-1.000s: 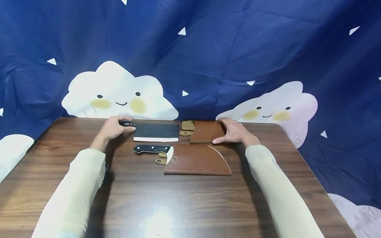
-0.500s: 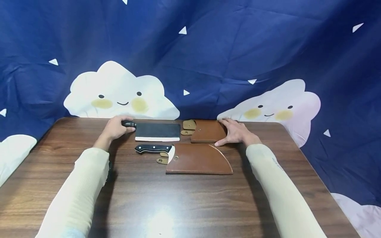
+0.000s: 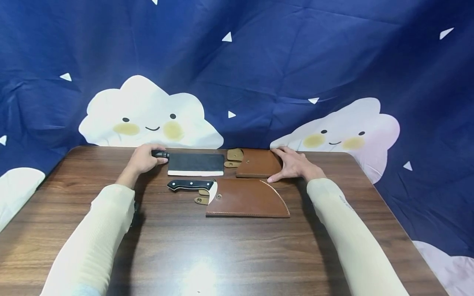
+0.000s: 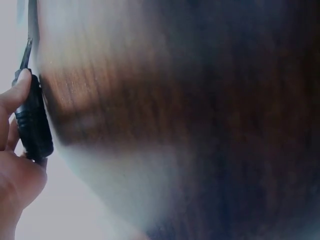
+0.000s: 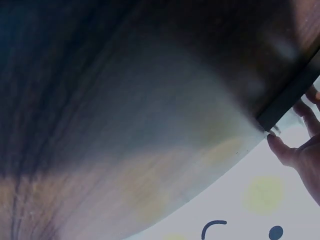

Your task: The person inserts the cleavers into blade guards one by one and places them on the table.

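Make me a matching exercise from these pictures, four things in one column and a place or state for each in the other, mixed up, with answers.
1. uncovered cleaver
2. smaller sheath
3. riveted knife
4. backdrop

A. blue with smiling clouds
B. touched by the right hand
C. partly inside the larger sheath
D. gripped by the left hand

Pairs: 1-D, 2-B, 3-C, 4-A.

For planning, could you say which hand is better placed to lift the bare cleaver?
Probably the left hand: it grips the cleaver's handle, while the right hand holds the smaller sheath.
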Action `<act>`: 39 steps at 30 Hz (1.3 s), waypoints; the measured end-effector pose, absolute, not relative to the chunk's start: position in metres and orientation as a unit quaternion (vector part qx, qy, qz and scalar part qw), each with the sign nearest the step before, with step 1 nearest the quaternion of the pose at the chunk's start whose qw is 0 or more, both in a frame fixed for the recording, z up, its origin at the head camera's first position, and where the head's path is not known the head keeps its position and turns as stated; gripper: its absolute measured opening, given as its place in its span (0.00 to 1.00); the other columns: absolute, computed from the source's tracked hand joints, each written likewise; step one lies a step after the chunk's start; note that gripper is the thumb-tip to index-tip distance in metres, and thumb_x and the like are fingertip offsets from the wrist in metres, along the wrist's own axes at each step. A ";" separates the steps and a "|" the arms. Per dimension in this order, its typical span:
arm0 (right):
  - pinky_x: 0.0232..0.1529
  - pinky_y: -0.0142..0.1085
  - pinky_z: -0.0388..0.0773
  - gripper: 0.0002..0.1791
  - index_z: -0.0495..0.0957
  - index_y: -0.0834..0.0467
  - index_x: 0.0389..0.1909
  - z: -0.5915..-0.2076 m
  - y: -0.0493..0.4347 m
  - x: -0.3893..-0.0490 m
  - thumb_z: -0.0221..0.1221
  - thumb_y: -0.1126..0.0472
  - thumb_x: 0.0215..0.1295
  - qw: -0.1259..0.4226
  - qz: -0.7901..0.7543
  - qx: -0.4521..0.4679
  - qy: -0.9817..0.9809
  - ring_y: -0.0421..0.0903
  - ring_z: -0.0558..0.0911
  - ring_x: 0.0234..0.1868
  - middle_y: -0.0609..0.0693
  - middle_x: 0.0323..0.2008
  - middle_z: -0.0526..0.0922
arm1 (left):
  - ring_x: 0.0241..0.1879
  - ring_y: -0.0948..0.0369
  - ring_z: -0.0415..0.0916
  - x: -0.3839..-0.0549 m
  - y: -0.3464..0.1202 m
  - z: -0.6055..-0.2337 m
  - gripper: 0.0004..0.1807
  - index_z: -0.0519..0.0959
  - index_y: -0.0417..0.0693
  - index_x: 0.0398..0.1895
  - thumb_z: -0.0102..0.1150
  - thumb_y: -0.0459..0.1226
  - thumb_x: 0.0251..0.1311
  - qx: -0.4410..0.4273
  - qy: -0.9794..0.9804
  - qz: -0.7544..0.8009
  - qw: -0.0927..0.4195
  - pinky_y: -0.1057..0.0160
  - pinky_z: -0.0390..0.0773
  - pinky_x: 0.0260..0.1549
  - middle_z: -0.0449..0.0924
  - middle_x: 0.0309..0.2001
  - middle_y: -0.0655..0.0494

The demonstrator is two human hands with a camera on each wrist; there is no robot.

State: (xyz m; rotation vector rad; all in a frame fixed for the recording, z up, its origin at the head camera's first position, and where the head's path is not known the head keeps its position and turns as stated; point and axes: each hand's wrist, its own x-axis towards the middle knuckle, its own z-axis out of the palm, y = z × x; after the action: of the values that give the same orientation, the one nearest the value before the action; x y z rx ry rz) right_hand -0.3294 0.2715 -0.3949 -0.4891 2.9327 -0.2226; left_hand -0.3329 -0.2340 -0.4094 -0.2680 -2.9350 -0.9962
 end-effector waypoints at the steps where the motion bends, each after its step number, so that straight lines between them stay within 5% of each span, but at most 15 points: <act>1: 0.62 0.74 0.55 0.73 0.54 0.52 0.80 -0.395 0.272 -0.329 0.73 0.22 0.34 0.082 -0.072 -0.165 0.980 0.59 0.56 0.76 0.59 0.77 0.54 | 0.55 0.41 0.71 -0.333 -0.234 -0.410 0.22 0.80 0.36 0.57 0.70 0.37 0.62 -0.086 -0.943 -0.320 0.014 0.42 0.67 0.58 0.77 0.58 0.33; 19: 0.56 0.70 0.65 0.74 0.60 0.54 0.77 -0.391 0.272 -0.328 0.70 0.18 0.28 0.046 -0.052 -0.178 0.982 0.61 0.61 0.72 0.57 0.74 0.61 | 0.45 0.46 0.73 -0.323 -0.244 -0.404 0.18 0.80 0.35 0.52 0.70 0.35 0.62 -0.100 -0.917 -0.385 0.023 0.53 0.70 0.44 0.80 0.49 0.35; 39: 0.57 0.69 0.65 0.71 0.63 0.54 0.74 -0.392 0.279 -0.316 0.65 0.14 0.31 -0.002 -0.054 -0.195 0.979 0.60 0.66 0.69 0.56 0.70 0.69 | 0.48 0.49 0.75 -0.312 -0.241 -0.393 0.21 0.80 0.36 0.55 0.70 0.38 0.63 -0.104 -0.897 -0.428 0.042 0.61 0.73 0.45 0.80 0.53 0.38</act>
State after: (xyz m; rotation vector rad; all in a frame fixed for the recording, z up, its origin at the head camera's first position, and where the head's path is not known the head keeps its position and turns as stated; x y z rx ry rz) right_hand -0.3160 0.2793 -0.3917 -0.6132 3.0813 -0.1705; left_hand -0.3124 -0.2409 -0.3929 -0.3195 -2.7447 -1.3084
